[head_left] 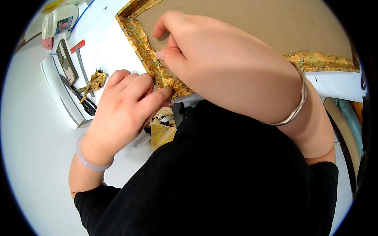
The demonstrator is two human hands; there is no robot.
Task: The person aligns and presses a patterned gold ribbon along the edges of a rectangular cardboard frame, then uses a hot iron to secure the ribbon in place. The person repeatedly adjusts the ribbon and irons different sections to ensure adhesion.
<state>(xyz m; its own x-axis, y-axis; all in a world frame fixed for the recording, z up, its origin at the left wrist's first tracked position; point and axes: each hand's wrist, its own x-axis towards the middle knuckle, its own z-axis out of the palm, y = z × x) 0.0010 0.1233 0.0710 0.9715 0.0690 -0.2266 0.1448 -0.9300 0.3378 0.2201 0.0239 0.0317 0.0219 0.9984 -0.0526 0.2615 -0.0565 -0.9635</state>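
A large tan board (pixel 252 23) lies in front of me, its edges wrapped in gold patterned fabric (pixel 138 41) folded over onto the board. At the near left corner my left hand (pixel 128 96) is closed, thumb and forefinger pinching the fabric-covered edge; its other fingers curl under. My right hand (pixel 177 43) reaches across the board above the left border. Its thumb tip is at the fabric's inner edge, and the bent forefinger stands apart from it with nothing visible between them. The remaining right fingers are hidden behind the hand.
On the white table (pixel 106 43) to the left are a phone (pixel 67 63), a red-ended metal square ruler (pixel 80 59), crumpled gold fabric scraps (pixel 94 84), black cables (pixel 84 100) and a white plastic jar (pixel 59 21). Below the corner, a container (pixel 163 133) holds scraps.
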